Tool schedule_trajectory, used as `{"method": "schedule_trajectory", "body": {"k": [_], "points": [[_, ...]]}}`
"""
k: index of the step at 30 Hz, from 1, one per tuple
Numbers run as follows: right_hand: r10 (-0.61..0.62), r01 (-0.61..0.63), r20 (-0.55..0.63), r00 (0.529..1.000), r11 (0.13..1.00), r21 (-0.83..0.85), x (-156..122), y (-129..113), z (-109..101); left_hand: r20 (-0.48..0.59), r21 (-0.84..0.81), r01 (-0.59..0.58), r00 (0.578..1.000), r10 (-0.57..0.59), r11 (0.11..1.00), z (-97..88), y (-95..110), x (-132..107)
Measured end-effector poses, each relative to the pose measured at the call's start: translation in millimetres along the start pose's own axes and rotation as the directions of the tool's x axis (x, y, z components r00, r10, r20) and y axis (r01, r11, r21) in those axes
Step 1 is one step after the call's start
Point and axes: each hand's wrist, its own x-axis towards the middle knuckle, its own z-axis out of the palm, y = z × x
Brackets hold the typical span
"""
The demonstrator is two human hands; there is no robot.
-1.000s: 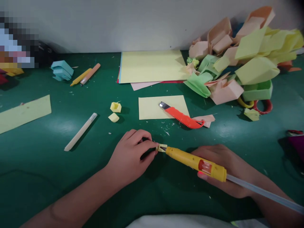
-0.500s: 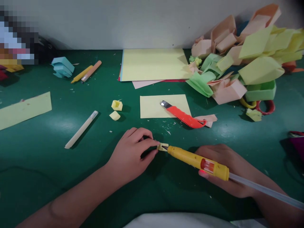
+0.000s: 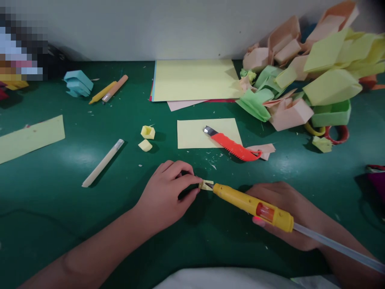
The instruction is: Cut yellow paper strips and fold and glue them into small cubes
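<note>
My left hand (image 3: 168, 192) pinches a small pale yellow paper piece (image 3: 207, 185) between thumb and fingertips, just above the green table. Wrapped round a yellow hot glue gun (image 3: 237, 197) is my right hand (image 3: 288, 212), with a clear glue stick (image 3: 337, 245) sticking out of the gun's back end. The gun's dark nozzle meets the paper piece at its right part. Two little folded yellow paper shapes, an open one (image 3: 148, 132) and a closed one (image 3: 145, 145), lie beyond my left hand. A red utility knife (image 3: 233, 145) rests across a yellow paper rectangle (image 3: 192, 134).
Folded paper pieces (image 3: 288, 108) are heaped at the back right, over scissors with a red handle (image 3: 338, 134). A stack of coloured sheets (image 3: 195, 80) lies against the wall. On the left are a rolled paper stick (image 3: 102, 163), a paper strip (image 3: 33, 138) and a blue folded shape (image 3: 78, 83).
Both hands keep their places and grips. The glue gun has shifted very slightly to the right, and the whole view has moved a little.
</note>
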Motion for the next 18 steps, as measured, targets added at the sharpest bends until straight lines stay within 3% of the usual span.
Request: {"method": "schedule_trajectory", "body": {"k": [18], "points": [[0.009, -0.010, 0.053, 0.999, 1.000, 0.019, -1.7, 2.9, -0.6, -0.008, 0.002, -0.001, 1.000, 0.001, 1.000, -0.4, 1.0, -0.5]]}}
